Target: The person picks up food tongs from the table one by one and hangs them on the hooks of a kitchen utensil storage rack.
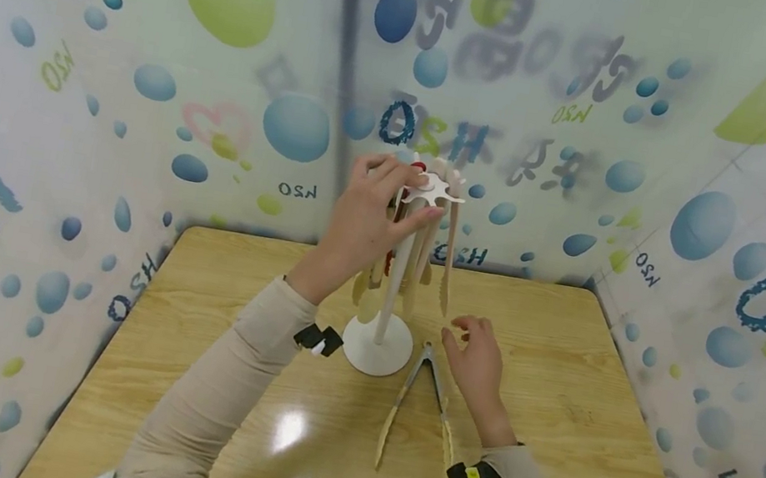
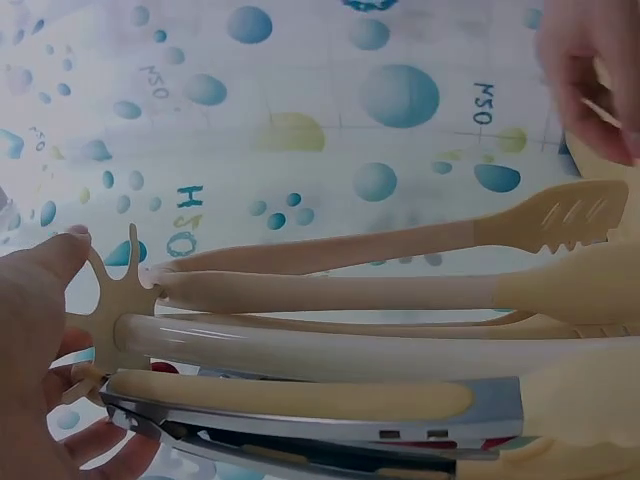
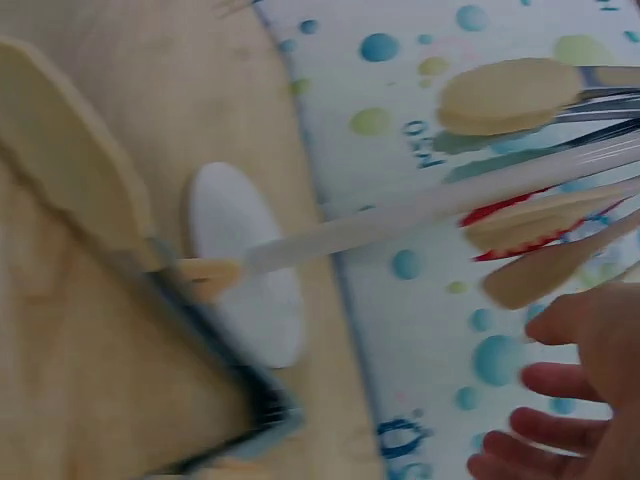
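A white utensil stand (image 1: 392, 283) rises from a round base (image 1: 393, 359); several cream kitchen tools hang from its hooked top. My left hand (image 1: 378, 200) holds that hooked top, fingers over it and thumb at its near side. Hanging tongs (image 2: 320, 425) with steel arms and a slotted turner (image 2: 575, 215) show in the left wrist view. A red-edged tool (image 3: 520, 228) hangs there too. Right of the base, my right hand (image 1: 479, 365) hovers with loosely bent fingers, holding nothing. Spread tongs (image 1: 436, 379) with cream tips lie on the table just beside it.
The wooden table (image 1: 548, 436) carries the stand and the tongs. Walls of bubble-printed sheet (image 1: 220, 119) close in behind and on both sides. Two bright light reflections lie on the tabletop near the front.
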Available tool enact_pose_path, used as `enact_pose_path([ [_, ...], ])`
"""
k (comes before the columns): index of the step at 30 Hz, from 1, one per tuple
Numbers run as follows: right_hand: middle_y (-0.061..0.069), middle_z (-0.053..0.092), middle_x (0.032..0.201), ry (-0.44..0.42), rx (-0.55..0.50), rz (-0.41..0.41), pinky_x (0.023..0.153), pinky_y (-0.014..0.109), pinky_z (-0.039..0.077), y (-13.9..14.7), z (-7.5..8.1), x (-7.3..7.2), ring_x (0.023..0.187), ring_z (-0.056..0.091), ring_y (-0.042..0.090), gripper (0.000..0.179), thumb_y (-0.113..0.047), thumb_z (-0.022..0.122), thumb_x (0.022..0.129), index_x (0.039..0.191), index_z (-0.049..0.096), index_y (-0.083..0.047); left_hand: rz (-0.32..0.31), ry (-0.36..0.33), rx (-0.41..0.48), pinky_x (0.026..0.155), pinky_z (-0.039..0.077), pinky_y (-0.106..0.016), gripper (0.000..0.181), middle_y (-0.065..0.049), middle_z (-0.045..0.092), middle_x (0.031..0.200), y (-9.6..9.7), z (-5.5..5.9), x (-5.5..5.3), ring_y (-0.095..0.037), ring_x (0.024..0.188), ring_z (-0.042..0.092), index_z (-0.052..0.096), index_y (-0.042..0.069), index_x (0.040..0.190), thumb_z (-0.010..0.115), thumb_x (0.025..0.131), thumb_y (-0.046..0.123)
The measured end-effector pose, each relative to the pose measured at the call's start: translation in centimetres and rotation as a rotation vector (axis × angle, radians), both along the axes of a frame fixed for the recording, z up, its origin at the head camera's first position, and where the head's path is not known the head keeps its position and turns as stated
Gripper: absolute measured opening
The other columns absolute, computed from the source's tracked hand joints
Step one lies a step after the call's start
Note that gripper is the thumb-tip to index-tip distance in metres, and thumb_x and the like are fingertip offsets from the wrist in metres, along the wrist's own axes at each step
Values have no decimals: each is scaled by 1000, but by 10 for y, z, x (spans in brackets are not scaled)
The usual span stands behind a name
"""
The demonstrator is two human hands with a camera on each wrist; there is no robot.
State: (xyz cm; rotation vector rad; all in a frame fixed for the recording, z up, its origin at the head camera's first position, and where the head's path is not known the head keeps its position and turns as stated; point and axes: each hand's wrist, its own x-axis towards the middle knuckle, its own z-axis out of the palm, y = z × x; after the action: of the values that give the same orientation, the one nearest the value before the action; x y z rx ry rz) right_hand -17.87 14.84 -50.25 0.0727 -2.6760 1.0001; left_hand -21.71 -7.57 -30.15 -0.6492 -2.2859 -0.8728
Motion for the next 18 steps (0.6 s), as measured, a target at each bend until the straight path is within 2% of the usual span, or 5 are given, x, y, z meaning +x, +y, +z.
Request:
enact_pose_path([
  [3, 16, 65, 105, -138, 118, 36, 53, 30, 44, -4, -25, 4, 70, 58, 23, 25, -32, 66, 94, 101, 73, -10, 2, -9, 6, 97, 53, -41, 42, -3, 67, 121, 0, 0, 1, -27, 131, 41, 66, 15, 117, 69, 89, 46],
  [6, 14, 66, 97, -242, 188, 58, 50, 29, 41, -8, -41, 6, 63, 55, 20, 27, -37, 65, 94, 95, 76, -12, 2, -23, 8, 98, 52, -41, 42, -2, 68, 122, 1, 0, 2, -27, 132, 41, 66, 15, 118, 69, 89, 47],
  [11, 7, 62, 76, -268, 245, 70, 48, 28, 38, -15, -53, 7, 62, 53, 17, 30, -37, 65, 94, 78, 76, -14, 2, -41, 14, 98, 52, -41, 42, -2, 67, 122, 1, 0, 3, -26, 132, 40, 66, 16, 118, 69, 89, 47],
  [15, 5, 55, 69, -284, 276, 56, 43, 27, 31, -20, -60, 5, 53, 45, 16, 44, -38, 65, 94, 58, 62, -14, 2, -40, 16, 101, 51, -41, 43, -2, 68, 122, 0, 1, 3, -27, 133, 40, 66, 15, 118, 69, 89, 46],
  [18, 5, 52, 69, -301, 297, 47, 42, 26, 28, -23, -64, 3, 50, 41, 15, 52, -41, 64, 93, 51, 50, -14, 0, -28, 15, 101, 50, -41, 43, -3, 68, 121, 0, 1, 3, -27, 133, 41, 66, 15, 118, 70, 88, 46],
])
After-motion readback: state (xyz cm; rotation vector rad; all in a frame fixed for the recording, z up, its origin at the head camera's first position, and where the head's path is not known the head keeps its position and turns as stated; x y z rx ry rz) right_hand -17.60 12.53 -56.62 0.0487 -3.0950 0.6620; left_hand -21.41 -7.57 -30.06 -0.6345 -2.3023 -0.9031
